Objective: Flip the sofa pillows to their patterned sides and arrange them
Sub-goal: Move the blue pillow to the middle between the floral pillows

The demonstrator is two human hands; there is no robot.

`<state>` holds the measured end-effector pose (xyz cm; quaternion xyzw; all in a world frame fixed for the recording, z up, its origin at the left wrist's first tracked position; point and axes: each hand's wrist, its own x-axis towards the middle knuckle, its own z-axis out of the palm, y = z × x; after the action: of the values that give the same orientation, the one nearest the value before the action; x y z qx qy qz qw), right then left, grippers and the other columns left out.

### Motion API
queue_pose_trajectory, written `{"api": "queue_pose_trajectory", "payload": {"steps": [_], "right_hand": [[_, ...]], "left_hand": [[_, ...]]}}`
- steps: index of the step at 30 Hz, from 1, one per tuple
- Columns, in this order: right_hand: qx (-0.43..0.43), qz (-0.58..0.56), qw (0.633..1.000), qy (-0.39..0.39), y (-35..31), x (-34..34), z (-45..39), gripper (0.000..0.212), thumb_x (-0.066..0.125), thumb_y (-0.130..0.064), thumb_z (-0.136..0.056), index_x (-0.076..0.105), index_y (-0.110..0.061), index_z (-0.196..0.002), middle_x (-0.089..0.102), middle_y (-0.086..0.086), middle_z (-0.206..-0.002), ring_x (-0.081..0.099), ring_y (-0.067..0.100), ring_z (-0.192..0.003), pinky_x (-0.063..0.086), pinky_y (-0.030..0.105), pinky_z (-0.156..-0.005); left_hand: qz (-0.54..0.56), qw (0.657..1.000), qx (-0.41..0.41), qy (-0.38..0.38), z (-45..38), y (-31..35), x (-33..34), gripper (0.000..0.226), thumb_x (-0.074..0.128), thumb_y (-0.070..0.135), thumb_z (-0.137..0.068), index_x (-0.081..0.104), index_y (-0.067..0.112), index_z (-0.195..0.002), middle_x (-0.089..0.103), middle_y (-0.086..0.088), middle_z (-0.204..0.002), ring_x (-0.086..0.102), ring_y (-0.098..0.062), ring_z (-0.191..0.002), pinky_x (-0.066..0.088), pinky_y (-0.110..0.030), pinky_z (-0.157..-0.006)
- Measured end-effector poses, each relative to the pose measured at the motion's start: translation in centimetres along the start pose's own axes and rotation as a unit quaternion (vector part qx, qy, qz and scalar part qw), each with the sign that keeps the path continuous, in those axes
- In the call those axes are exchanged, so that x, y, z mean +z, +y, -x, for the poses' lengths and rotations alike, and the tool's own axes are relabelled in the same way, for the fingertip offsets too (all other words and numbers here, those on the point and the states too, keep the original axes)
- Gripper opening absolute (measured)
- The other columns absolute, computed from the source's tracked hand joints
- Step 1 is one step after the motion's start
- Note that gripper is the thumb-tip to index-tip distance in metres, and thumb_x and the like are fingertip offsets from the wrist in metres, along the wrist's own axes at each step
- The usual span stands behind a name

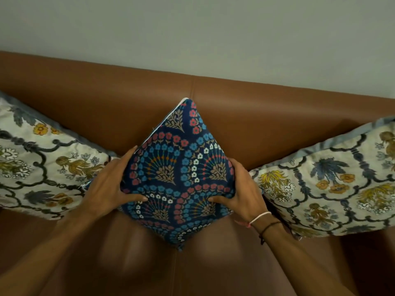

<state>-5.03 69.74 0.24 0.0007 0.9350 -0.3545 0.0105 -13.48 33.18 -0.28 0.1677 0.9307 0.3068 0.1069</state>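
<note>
1. The navy floral pillow (181, 171) sits dead centre on the brown leather sofa (267, 116), stood on one corner like a diamond, patterned face out, top corner leaning on the backrest right by the seam

2. Both hands are on it. The left hand (109, 186) is spread along the left edge with the thumb pressing into the front face, and the right hand (241, 189) does the same on the other side. So neither hand is free, both are clamped around that one pillow, fingers fairly wide

3. Either side there's a cream floral pillow, the left one (42, 165) and the right one (333, 184), both already showing their prints and leaning back. The left one looks like it's touching or just behind the left hand, can't say which

4. Handling guess: light and squishy. The fabric dents where the thumbs dig in, so it'll deform rather than slip. Woven cover should give decent grip, the leather under it less so, so the bottom corner might slide forward

5. Best hold is where the hands are now, the two side corners, squeezing inward. Grabbing just the top corner would let it flop

6. Looks close to done, only the final settling of the middle one is left
</note>
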Motion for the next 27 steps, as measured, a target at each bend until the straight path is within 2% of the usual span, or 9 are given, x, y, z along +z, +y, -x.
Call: {"api": "queue_pose_trajectory", "payload": {"steps": [6,13,17,20,22,27], "right_hand": [[-0.019,0.034,0.997,0.061,-0.9,-1.3,0.9,0.099,0.074,-0.071,-0.072,0.030,-0.029,-0.150,0.058,-0.003,-0.140,0.053,0.016,-0.126,0.046,0.032,-0.098],[-0.015,0.066,0.996,0.052,-0.7,-2.7,-0.4,0.102,0.081,-0.060,-0.074,0.036,-0.014,-0.153,0.057,0.007,-0.142,0.054,0.028,-0.128,0.051,0.046,-0.101],[-0.043,0.087,0.994,0.057,-1.3,-2.5,-0.8,0.091,0.082,-0.052,-0.079,0.037,-0.017,-0.151,0.059,0.007,-0.136,0.054,0.030,-0.121,0.052,0.049,-0.094],[-0.046,0.094,0.993,0.060,-1.6,-2.5,-1.1,0.090,0.081,-0.051,-0.079,0.036,-0.019,-0.150,0.060,0.008,-0.132,0.054,0.031,-0.118,0.051,0.048,-0.091],[-0.039,0.107,0.992,0.055,-1.5,-2.6,-1.4,0.092,0.082,-0.050,-0.079,0.038,-0.015,-0.152,0.060,0.010,-0.129,0.054,0.032,-0.114,0.051,0.048,-0.090],[-0.009,0.118,0.992,0.050,-0.3,-2.9,-1.7,0.099,0.082,-0.051,-0.079,0.036,-0.009,-0.156,0.059,0.015,-0.128,0.055,0.035,-0.115,0.051,0.053,-0.094]], "left_hand": [[0.037,0.998,0.040,0.016,-0.7,1.3,0.5,0.130,0.076,0.079,-0.058,0.008,0.043,-0.163,0.051,-0.009,-0.150,0.050,-0.028,-0.134,0.048,-0.056,-0.107],[0.018,0.999,0.035,0.033,-2.0,2.9,0.4,0.128,0.073,0.078,-0.059,0.011,0.037,-0.163,0.055,-0.012,-0.132,0.053,-0.030,-0.120,0.050,-0.054,-0.097],[0.053,0.998,0.014,0.025,-1.6,2.6,0.5,0.128,0.075,0.074,-0.059,0.013,0.034,-0.164,0.053,-0.012,-0.137,0.050,-0.030,-0.127,0.047,-0.056,-0.103],[0.072,0.997,0.001,0.022,-1.4,2.6,0.6,0.130,0.084,0.067,-0.061,0.013,0.032,-0.164,0.050,-0.013,-0.143,0.047,-0.030,-0.132,0.045,-0.057,-0.108],[0.066,0.998,-0.002,0.025,-1.5,2.7,0.6,0.132,0.089,0.063,-0.062,0.013,0.031,-0.164,0.051,-0.013,-0.139,0.048,-0.030,-0.130,0.046,-0.058,-0.107],[0.009,0.999,0.015,0.038,-1.6,3.4,0.8,0.132,0.084,0.067,-0.062,0.010,0.030,-0.164,0.054,-0.016,-0.129,0.053,-0.033,-0.120,0.048,-0.057,-0.100]]}}
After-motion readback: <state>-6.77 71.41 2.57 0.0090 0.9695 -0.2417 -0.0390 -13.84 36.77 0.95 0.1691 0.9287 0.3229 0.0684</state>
